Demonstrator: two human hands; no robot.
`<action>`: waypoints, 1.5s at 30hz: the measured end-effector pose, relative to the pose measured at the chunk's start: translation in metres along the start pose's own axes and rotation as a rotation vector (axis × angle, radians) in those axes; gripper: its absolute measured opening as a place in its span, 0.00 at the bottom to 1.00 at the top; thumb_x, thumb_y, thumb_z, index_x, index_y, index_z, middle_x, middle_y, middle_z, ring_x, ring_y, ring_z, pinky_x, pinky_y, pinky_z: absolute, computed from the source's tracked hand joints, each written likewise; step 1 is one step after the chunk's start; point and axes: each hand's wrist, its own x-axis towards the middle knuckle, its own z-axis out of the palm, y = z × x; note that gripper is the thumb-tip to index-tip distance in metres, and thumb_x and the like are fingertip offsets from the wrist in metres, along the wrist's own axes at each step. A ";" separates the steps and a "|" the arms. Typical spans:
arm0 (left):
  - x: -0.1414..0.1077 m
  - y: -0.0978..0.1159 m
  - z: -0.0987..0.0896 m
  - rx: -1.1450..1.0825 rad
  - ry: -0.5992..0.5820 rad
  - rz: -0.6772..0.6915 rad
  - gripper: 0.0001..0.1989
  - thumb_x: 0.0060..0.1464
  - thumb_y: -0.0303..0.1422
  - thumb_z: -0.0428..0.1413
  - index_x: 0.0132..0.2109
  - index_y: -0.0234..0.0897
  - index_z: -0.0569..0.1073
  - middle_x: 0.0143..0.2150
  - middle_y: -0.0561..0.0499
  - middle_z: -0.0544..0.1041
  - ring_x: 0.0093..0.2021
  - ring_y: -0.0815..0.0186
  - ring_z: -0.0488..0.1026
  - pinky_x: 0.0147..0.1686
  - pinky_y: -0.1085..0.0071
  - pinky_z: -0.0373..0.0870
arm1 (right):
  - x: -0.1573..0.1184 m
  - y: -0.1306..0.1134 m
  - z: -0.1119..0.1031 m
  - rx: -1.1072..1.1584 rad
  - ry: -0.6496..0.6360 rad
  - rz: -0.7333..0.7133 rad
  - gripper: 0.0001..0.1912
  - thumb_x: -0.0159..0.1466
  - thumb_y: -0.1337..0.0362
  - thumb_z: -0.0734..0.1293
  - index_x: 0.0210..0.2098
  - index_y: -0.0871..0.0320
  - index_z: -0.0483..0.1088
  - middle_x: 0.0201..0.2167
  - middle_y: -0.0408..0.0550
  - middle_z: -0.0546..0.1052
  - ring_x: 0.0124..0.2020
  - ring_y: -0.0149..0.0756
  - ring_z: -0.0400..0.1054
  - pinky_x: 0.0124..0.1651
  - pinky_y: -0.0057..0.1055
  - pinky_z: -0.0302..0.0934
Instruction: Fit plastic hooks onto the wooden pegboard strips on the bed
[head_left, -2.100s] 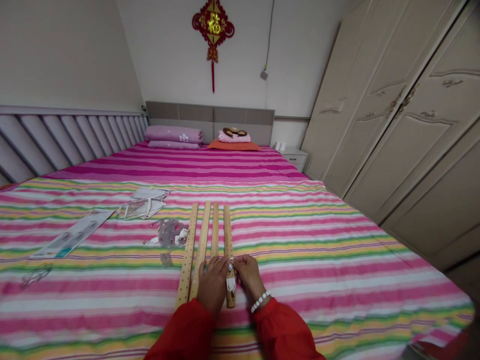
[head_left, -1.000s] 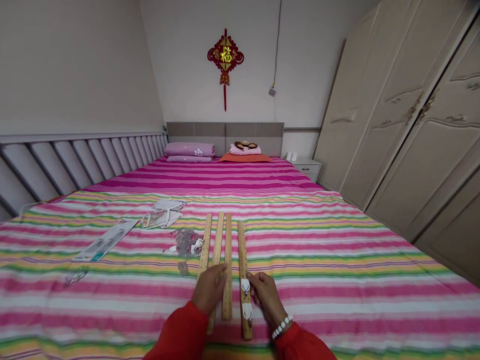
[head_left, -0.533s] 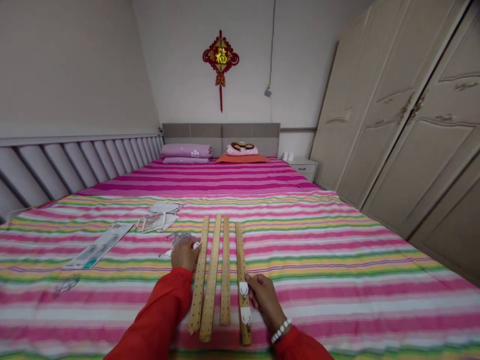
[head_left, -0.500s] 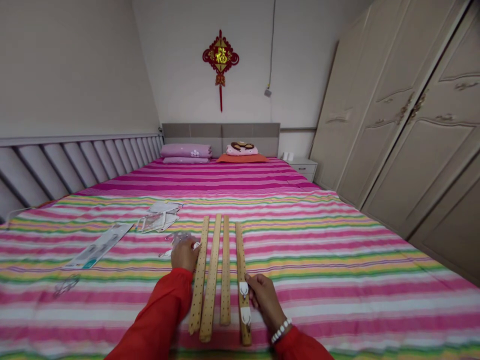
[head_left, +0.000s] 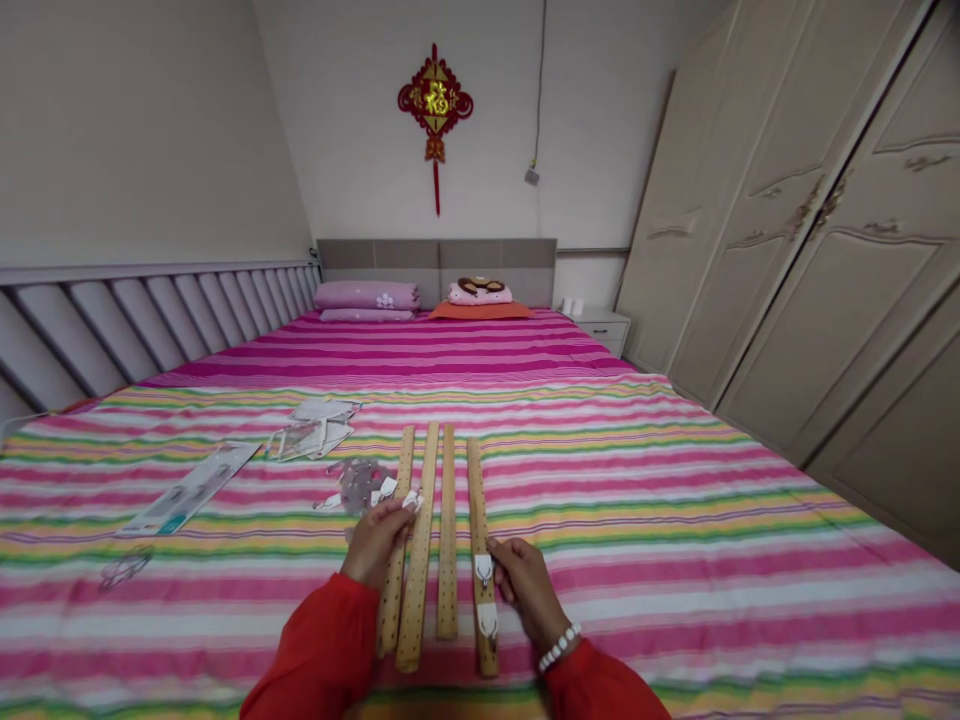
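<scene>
Four perforated wooden strips lie lengthwise on the bed, the rightmost strip (head_left: 477, 500) a little apart. Two white adhesive hooks sit on it, an upper hook (head_left: 484, 572) and a lower hook (head_left: 488, 620). My right hand (head_left: 525, 580) pinches that strip's right edge beside the upper hook. Held between the thumb and fingers of my left hand (head_left: 371, 545) is a small white hook (head_left: 412, 499), above the left strips. Behind that hand lies a pile of clear and white hooks (head_left: 364, 483), partly over the leftmost strip (head_left: 406, 460).
Left of the strips are crumpled packaging pieces (head_left: 315, 428), a long flat package (head_left: 193, 488) and a small clear wrapper (head_left: 127, 567). A striped sheet (head_left: 675, 570) covers the bed. Pillows (head_left: 367, 295) lie by the headboard; a wardrobe (head_left: 840, 330) stands at the right.
My left hand has come out of the hook pile and moved right and nearer, carrying a white hook. My right hand stays at the right strip. The view has shifted slightly.
</scene>
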 end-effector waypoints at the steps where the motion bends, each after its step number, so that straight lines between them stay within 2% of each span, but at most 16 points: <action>1: -0.006 -0.002 0.008 -0.083 -0.039 -0.075 0.13 0.36 0.34 0.67 0.31 0.34 0.75 0.25 0.53 0.76 0.24 0.73 0.71 0.27 0.77 0.68 | 0.000 -0.002 0.000 0.017 -0.005 0.011 0.22 0.50 0.49 0.71 0.17 0.57 0.60 0.08 0.36 0.65 0.06 0.19 0.47 0.12 0.22 0.32; 4: -0.023 -0.010 0.033 -0.215 -0.093 -0.215 0.08 0.41 0.26 0.65 0.31 0.35 0.75 0.25 0.53 0.76 0.25 0.76 0.71 0.28 0.80 0.69 | -0.001 -0.007 -0.003 0.080 -0.019 0.046 0.21 0.48 0.50 0.73 0.19 0.58 0.63 0.08 0.36 0.66 0.07 0.19 0.46 0.12 0.21 0.32; 8: -0.036 -0.021 0.059 -0.230 -0.119 -0.282 0.09 0.43 0.25 0.64 0.35 0.36 0.76 0.28 0.53 0.78 0.27 0.75 0.73 0.32 0.79 0.71 | -0.004 -0.011 -0.005 0.147 -0.028 0.043 0.18 0.47 0.53 0.74 0.25 0.61 0.69 0.10 0.37 0.67 0.08 0.19 0.49 0.12 0.20 0.33; 12: -0.040 -0.034 0.075 -0.137 -0.175 -0.198 0.16 0.35 0.32 0.68 0.35 0.33 0.75 0.27 0.53 0.77 0.26 0.74 0.73 0.31 0.78 0.70 | -0.005 -0.012 -0.007 0.190 -0.077 -0.017 0.18 0.48 0.55 0.75 0.30 0.63 0.74 0.13 0.37 0.69 0.09 0.18 0.50 0.13 0.20 0.35; 16: -0.039 -0.048 0.082 0.001 -0.195 -0.097 0.23 0.31 0.39 0.68 0.36 0.32 0.74 0.26 0.52 0.77 0.26 0.70 0.74 0.31 0.73 0.70 | -0.003 -0.010 -0.009 0.222 -0.100 -0.043 0.18 0.48 0.55 0.75 0.32 0.63 0.75 0.18 0.40 0.72 0.10 0.18 0.53 0.13 0.20 0.38; 20: -0.040 -0.054 0.083 0.150 -0.214 0.100 0.19 0.37 0.40 0.64 0.36 0.32 0.75 0.29 0.48 0.78 0.31 0.65 0.75 0.33 0.70 0.71 | -0.001 -0.008 -0.010 0.228 -0.098 -0.049 0.17 0.50 0.54 0.74 0.28 0.63 0.74 0.20 0.42 0.73 0.10 0.19 0.54 0.13 0.21 0.38; 24: -0.046 -0.051 0.081 0.405 -0.224 0.422 0.09 0.48 0.36 0.57 0.36 0.36 0.76 0.32 0.49 0.77 0.34 0.65 0.74 0.37 0.68 0.71 | -0.002 -0.009 -0.010 0.262 -0.083 -0.077 0.16 0.50 0.54 0.74 0.25 0.63 0.74 0.19 0.41 0.73 0.10 0.18 0.52 0.14 0.22 0.38; 26: -0.050 -0.048 0.080 0.513 -0.250 0.584 0.08 0.51 0.32 0.54 0.37 0.38 0.76 0.35 0.48 0.76 0.37 0.64 0.74 0.40 0.67 0.71 | -0.002 -0.009 -0.011 0.289 -0.084 -0.074 0.15 0.49 0.56 0.75 0.27 0.63 0.74 0.20 0.41 0.73 0.11 0.19 0.53 0.14 0.22 0.40; 29: -0.055 -0.047 0.081 0.553 -0.304 0.692 0.08 0.53 0.31 0.52 0.35 0.40 0.76 0.36 0.48 0.76 0.40 0.64 0.74 0.42 0.66 0.71 | -0.002 -0.008 -0.013 0.337 -0.088 -0.050 0.14 0.48 0.58 0.75 0.29 0.61 0.75 0.19 0.40 0.72 0.13 0.21 0.54 0.16 0.23 0.44; 31: -0.056 -0.049 0.083 0.493 -0.332 0.661 0.06 0.52 0.32 0.53 0.33 0.39 0.75 0.36 0.48 0.75 0.39 0.65 0.74 0.39 0.68 0.73 | -0.002 -0.007 -0.015 0.356 -0.091 -0.045 0.13 0.48 0.58 0.75 0.28 0.61 0.74 0.16 0.38 0.69 0.13 0.23 0.54 0.17 0.23 0.47; 34: -0.053 -0.053 0.085 0.389 -0.292 0.530 0.06 0.48 0.35 0.57 0.31 0.38 0.74 0.33 0.50 0.74 0.34 0.66 0.74 0.34 0.70 0.74 | -0.001 -0.005 -0.016 0.357 -0.109 -0.055 0.12 0.48 0.59 0.75 0.25 0.60 0.73 0.13 0.37 0.66 0.14 0.24 0.54 0.19 0.24 0.48; 40: -0.045 -0.060 0.086 0.326 -0.184 0.346 0.17 0.38 0.38 0.64 0.36 0.35 0.75 0.34 0.49 0.74 0.33 0.66 0.73 0.33 0.69 0.75 | -0.003 -0.006 -0.017 0.358 -0.144 -0.053 0.12 0.47 0.60 0.76 0.26 0.61 0.75 0.18 0.40 0.72 0.15 0.22 0.55 0.21 0.23 0.49; 43: -0.042 -0.062 0.084 0.343 -0.194 0.331 0.18 0.38 0.37 0.63 0.39 0.35 0.75 0.35 0.49 0.75 0.33 0.66 0.74 0.33 0.68 0.75 | -0.004 -0.007 -0.017 0.345 -0.147 -0.052 0.12 0.48 0.60 0.76 0.26 0.61 0.75 0.16 0.39 0.70 0.15 0.22 0.55 0.21 0.24 0.49; 45: -0.041 -0.063 0.083 0.411 -0.224 0.390 0.14 0.42 0.35 0.61 0.39 0.36 0.76 0.34 0.49 0.75 0.33 0.66 0.74 0.34 0.67 0.75 | -0.004 -0.007 -0.017 0.325 -0.152 -0.057 0.12 0.48 0.59 0.76 0.25 0.61 0.74 0.14 0.39 0.69 0.15 0.23 0.55 0.21 0.24 0.49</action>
